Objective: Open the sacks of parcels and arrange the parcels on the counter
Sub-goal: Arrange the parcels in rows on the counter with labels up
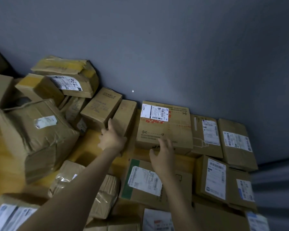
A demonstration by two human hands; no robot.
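Touching a narrow box (126, 117) with the loose-fingered left hand (113, 139); spreading the empty right hand (163, 155) over a flat box (173, 129).

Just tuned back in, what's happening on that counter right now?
A person is arranging cardboard parcels on the wooden counter by the grey wall. The left hand, fingers straight, touches the narrow upright box. The right hand, open, reaches to the front edge of the flat red-patterned box. Neither holds anything. Labelled boxes lie in rows at right, with a looser pile at left.
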